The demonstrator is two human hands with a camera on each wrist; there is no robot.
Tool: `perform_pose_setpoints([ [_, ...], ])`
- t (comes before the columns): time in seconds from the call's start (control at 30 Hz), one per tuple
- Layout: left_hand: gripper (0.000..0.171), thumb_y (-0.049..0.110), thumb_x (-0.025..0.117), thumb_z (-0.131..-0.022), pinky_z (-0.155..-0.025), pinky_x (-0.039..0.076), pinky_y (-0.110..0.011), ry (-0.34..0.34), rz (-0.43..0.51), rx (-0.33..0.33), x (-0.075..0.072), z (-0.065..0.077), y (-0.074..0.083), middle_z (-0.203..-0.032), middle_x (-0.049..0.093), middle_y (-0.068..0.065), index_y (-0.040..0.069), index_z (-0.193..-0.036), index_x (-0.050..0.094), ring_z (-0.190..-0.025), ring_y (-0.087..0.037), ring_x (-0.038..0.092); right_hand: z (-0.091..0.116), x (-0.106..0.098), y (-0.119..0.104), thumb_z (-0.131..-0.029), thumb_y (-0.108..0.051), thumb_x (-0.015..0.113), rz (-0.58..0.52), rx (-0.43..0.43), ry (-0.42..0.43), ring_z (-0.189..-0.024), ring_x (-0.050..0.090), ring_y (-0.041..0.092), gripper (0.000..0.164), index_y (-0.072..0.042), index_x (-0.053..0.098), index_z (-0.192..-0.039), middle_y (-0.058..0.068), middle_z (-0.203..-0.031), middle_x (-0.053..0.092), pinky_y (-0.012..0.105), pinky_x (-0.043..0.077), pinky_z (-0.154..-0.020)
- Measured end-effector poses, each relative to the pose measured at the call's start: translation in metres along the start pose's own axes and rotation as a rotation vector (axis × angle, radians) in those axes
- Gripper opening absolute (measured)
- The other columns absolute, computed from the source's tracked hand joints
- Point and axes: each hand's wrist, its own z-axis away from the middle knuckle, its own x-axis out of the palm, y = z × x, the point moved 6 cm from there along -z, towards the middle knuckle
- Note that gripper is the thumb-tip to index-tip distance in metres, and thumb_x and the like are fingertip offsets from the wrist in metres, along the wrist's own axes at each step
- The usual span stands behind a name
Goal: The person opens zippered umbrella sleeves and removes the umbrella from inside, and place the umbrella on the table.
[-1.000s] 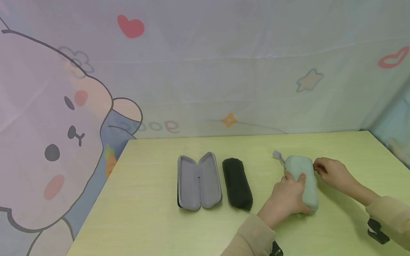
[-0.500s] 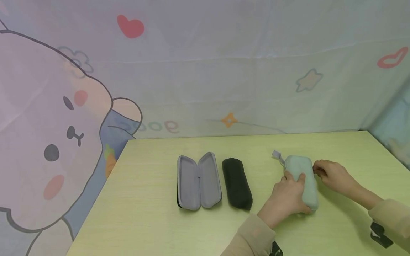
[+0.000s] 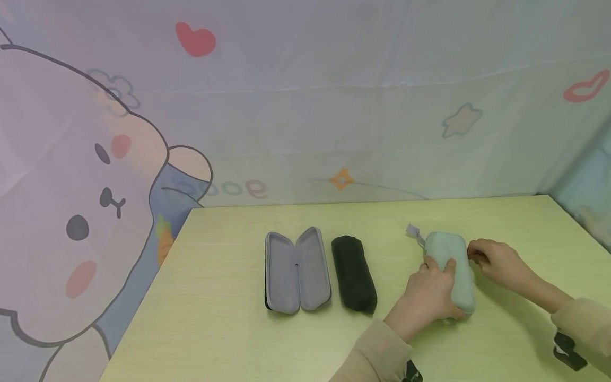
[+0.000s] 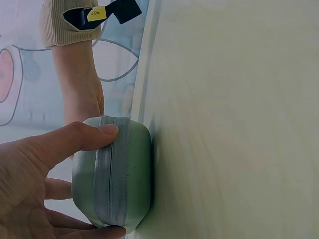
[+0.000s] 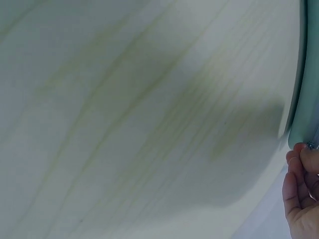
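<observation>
The green case (image 3: pixel 461 281) lies flat on the worktop (image 3: pixel 215 318) beneath the left hand (image 3: pixel 427 294), whose fingers grip its top and left side, thumb on the zip (image 4: pixel 110 179) at the near end. By its far right corner, the right hand's (image 3: pixel 498 262) curled fingers pinch the zip pull (image 5: pixel 310 145).

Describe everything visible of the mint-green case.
The mint-green case is oblong, round-cornered and matte-looking. A grey zipper band, closed there, crosses the end seen by the left wrist camera; a grey strap sticks out at its far left corner. It lies flat on the table, right of the black pouch. The left hand grips it; the right hand pinches what looks like its zipper pull.
</observation>
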Motion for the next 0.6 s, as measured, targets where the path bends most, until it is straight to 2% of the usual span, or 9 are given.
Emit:
perform_pose_setpoints([
  [0.3,0.101,0.067,0.074,-0.066,-0.069,0.051,-0.019,0.003,-0.015,-0.002,-0.0004,0.0001,-0.0001,-0.143,0.046,-0.012,0.027,-0.149,0.034,-0.110,-0.012,0.058,0.0022,-0.0008,-0.0007,-0.078,0.012,0.066,0.002,-0.016,0.026,-0.063,0.043,-0.006,0.024,-0.012,0.065,-0.077,-0.004,-0.073,0.064,0.022,0.040,-0.054],
  [0.6,0.100,0.067,0.074,-0.066,-0.067,0.049,-0.018,0.007,-0.011,-0.007,-0.0005,-0.0009,-0.0011,-0.143,0.046,-0.010,0.028,-0.149,0.034,-0.109,-0.010,0.058,0.0050,-0.0002,-0.0003,-0.079,0.012,0.063,-0.011,0.000,0.014,-0.062,0.040,-0.007,0.024,-0.011,0.064,-0.077,-0.006,-0.070,0.061,0.021,0.038,-0.053],
])
